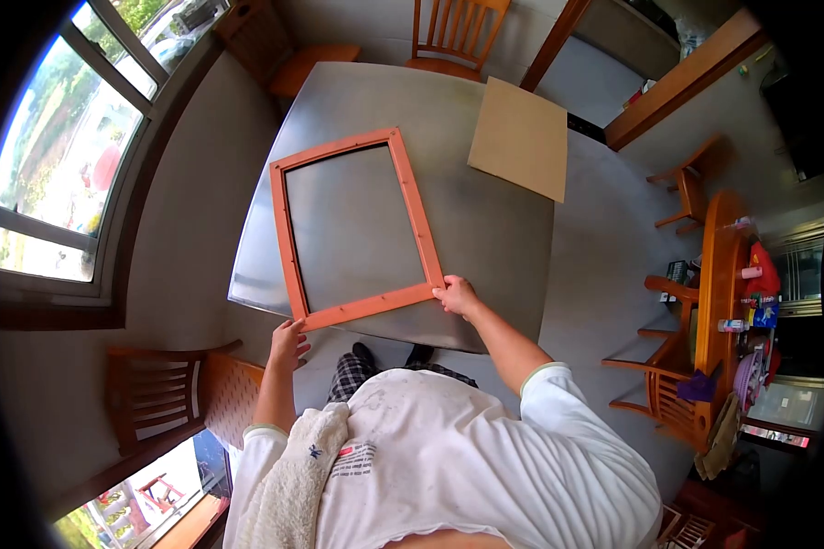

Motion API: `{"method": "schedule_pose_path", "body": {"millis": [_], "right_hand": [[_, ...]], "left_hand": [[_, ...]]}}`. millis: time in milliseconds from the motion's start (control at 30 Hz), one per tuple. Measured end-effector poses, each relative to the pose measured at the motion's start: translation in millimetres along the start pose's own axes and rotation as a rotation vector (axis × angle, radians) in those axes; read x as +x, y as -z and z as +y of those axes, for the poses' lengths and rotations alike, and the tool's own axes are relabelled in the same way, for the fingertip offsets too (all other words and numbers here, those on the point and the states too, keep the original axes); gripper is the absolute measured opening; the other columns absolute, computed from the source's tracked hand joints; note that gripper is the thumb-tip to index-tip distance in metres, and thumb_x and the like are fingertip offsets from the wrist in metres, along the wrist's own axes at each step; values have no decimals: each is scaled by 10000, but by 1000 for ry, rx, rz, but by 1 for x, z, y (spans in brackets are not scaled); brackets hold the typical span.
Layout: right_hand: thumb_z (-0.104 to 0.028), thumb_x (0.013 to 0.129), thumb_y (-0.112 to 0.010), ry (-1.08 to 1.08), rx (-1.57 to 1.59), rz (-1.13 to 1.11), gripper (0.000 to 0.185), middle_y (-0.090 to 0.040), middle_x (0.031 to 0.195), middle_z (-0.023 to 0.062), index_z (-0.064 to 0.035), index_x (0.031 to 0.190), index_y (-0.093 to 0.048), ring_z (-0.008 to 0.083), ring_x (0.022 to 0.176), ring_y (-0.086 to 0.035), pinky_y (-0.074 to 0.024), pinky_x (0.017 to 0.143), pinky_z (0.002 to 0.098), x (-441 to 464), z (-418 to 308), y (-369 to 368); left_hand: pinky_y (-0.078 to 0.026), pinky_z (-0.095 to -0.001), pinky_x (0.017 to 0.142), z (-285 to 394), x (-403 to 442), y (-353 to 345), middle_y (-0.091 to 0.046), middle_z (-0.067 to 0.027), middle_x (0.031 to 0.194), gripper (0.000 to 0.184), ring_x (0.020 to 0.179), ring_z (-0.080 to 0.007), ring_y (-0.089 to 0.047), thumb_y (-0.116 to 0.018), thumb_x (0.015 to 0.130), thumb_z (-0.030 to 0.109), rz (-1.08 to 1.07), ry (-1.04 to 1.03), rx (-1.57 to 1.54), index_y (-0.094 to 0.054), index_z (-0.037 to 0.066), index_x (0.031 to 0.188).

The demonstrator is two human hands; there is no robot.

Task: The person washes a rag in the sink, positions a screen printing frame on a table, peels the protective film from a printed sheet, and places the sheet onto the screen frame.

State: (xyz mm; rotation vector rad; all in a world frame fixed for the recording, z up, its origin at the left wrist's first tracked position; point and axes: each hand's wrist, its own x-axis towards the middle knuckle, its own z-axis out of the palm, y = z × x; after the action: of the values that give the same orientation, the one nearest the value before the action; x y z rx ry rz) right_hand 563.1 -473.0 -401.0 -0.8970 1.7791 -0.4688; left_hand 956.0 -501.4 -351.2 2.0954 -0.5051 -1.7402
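An orange-red rectangular frame lies on the grey metallic table, turned slightly, with the tabletop showing through its middle. Small dark spots dot its bars. My left hand has its fingers on the near left corner, at the table's front edge. At the near right corner, my right hand grips the frame between thumb and fingers. A flat tan board rests at the table's far right corner, apart from the frame.
Wooden chairs stand beyond the table and at the lower left. A window is on the left. On the right, a round wooden table holds several small items, with chairs around it.
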Motion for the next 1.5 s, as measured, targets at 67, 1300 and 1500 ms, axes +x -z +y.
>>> {"method": "schedule_pose_path", "body": {"millis": [67, 1300, 1500], "right_hand": [[-202, 788, -665, 88, -118, 78, 325, -623, 751, 77, 8, 1028, -602, 153, 667, -602, -505, 529, 291, 7, 10, -8], [-213, 818, -645, -163, 125, 59, 333, -642, 801, 108, 44, 1022, -588, 138, 599, -592, -501, 494, 279, -72, 26, -62], [-222, 810, -649, -146, 135, 69, 332, -634, 728, 84, 44, 998, -584, 130, 550, -589, -501, 471, 271, -59, 37, -64]], "left_hand": [[-490, -389, 759, -14, 29, 8, -523, -122, 1165, 620, 954, -244, -531, -652, 810, 250, -56, -66, -26, -395, 14, 1323], [-472, -280, 618, 39, 90, 35, -572, -51, 889, 385, 730, -159, -514, -655, 764, 188, -145, -107, 75, -577, 46, 1113], [-474, -283, 614, 37, 83, 38, -579, -61, 897, 411, 729, -163, -520, -664, 760, 203, -166, -114, 73, -570, 36, 1123]]}}
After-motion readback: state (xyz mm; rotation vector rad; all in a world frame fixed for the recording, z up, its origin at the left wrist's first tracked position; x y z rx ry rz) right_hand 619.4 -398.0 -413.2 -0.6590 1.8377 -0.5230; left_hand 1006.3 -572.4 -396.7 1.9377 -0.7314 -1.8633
